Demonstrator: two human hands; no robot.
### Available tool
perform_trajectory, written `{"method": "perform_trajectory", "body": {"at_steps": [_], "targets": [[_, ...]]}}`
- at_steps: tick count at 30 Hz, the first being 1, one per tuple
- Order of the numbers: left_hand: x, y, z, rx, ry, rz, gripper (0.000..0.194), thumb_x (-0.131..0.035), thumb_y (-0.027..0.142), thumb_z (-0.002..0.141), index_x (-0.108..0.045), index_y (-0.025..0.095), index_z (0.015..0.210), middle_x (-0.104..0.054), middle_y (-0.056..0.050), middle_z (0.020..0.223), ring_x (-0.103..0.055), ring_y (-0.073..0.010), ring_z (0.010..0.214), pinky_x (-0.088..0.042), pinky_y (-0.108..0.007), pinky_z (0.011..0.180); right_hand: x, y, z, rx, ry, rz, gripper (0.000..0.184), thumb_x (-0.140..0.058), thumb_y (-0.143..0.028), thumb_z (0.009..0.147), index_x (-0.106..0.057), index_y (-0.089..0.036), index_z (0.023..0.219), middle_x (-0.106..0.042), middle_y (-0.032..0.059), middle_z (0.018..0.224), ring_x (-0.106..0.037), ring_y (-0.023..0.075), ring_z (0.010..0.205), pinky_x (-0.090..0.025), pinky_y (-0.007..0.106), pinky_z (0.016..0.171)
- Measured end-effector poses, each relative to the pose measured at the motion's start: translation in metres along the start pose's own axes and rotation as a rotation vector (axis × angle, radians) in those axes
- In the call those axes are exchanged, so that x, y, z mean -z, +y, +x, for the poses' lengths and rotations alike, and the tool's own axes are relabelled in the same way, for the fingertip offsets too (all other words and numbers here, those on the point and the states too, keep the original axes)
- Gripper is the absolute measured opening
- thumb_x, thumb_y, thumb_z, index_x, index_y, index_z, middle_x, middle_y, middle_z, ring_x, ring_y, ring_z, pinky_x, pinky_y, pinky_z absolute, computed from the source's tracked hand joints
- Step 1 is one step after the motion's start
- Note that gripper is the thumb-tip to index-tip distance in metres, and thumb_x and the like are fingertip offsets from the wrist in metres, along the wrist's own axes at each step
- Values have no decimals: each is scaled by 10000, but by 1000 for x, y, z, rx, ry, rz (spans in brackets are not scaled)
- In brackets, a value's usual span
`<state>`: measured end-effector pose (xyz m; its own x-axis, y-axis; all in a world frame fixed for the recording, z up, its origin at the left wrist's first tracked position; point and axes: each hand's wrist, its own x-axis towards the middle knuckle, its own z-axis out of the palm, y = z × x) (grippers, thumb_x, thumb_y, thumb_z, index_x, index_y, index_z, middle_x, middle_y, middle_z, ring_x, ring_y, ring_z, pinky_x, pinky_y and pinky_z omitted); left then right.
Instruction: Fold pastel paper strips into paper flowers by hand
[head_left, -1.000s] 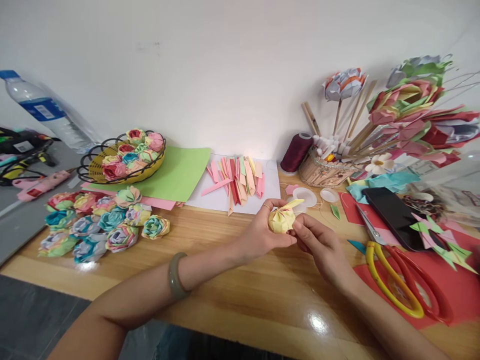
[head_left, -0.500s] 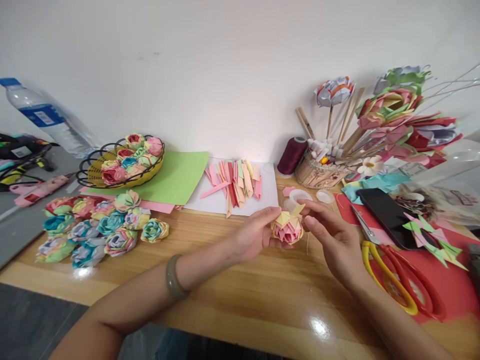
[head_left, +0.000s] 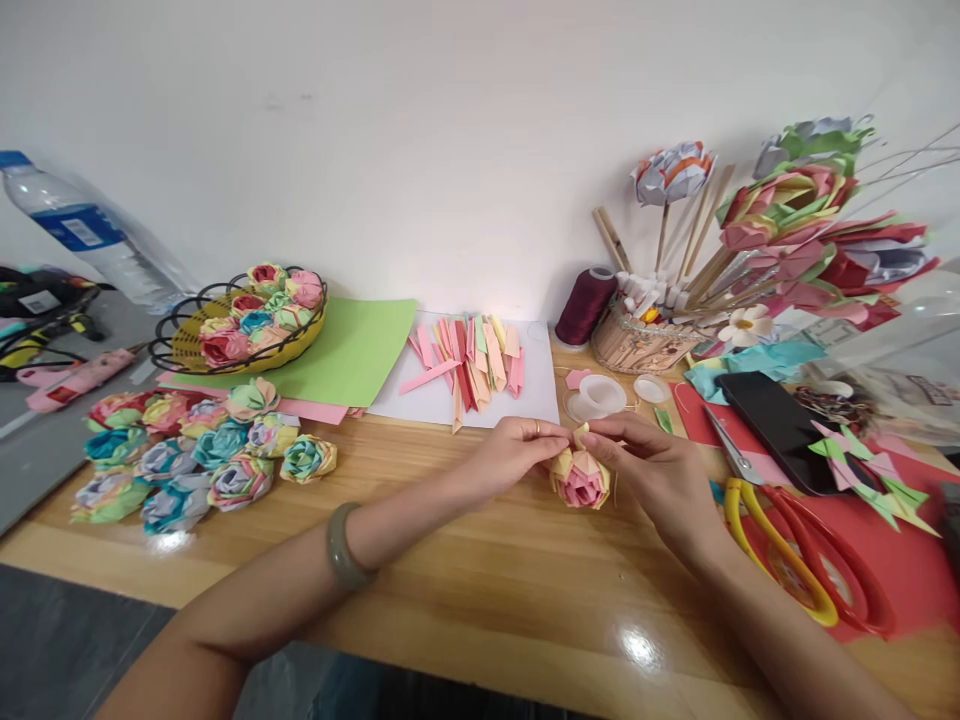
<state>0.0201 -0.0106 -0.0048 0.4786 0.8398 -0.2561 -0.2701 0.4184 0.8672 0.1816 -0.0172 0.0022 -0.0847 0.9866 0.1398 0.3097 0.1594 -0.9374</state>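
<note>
A pink and pale-yellow folded paper flower (head_left: 581, 482) is between my hands, just above or on the wooden table; I cannot tell which. Closed in a pinch, the fingertips of my left hand (head_left: 517, 452) meet the flower's upper left edge. My right hand (head_left: 651, 462) pinches a small yellow paper piece (head_left: 581, 433) at the top of the flower. Thin thread hangs by the flower's right side. Behind my hands stands a small translucent round container (head_left: 602, 395).
Finished paper flowers (head_left: 241, 482) cluster at the left, below a yellow basket (head_left: 184, 347). Folded paper strips (head_left: 472, 365) lie on white paper. At right are scissors (head_left: 821, 560), a phone (head_left: 780, 430), a maroon thread spool (head_left: 586, 308) and a holder (head_left: 637, 340) with flowers on sticks.
My left hand has shifted from cupping the flower's side to its top. Both hands' fingertips have drawn together over the yellow piece, and the flower sits slightly lower.
</note>
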Motion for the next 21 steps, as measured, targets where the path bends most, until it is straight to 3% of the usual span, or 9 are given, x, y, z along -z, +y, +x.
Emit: {"method": "perform_trajectory", "body": {"at_steps": [5, 9, 13, 21], "targets": [[2, 1, 1, 24, 65, 38, 156, -667, 251, 617, -646, 121, 702, -625, -10, 658, -557, -108, 623, -431, -257, 646, 0, 2, 2, -23, -43, -9, 189, -663, -375, 693, -630, -189, 706, -595, 13, 722, -531, 149, 681, -425, 264, 599], [6, 4, 1, -35, 85, 148, 97, -665, 196, 602, -660, 117, 660, -625, -5, 646, -536, -90, 641, -396, -227, 663, 1, 1, 3, -124, -205, 107, 224, -651, -394, 702, -585, -179, 704, -580, -5, 670, -524, 129, 619, -423, 251, 579], [9, 6, 0, -4, 72, 70, 172, -697, 242, 568, -660, 112, 675, -627, -18, 651, -538, -102, 631, -403, -242, 639, 4, 2, 6, -161, -334, 187, 204, -649, -369, 714, -583, -179, 753, -603, 0, 726, -545, 128, 665, -435, 254, 634], [11, 10, -1, 60, 29, 21, 187, -680, 215, 535, -628, 106, 678, -602, -10, 637, -543, -96, 575, -412, -251, 597, 4, 5, 5, -167, -298, 193, 199, -678, -356, 682, -588, -179, 699, -583, -8, 670, -522, 114, 601, -422, 245, 581]]}}
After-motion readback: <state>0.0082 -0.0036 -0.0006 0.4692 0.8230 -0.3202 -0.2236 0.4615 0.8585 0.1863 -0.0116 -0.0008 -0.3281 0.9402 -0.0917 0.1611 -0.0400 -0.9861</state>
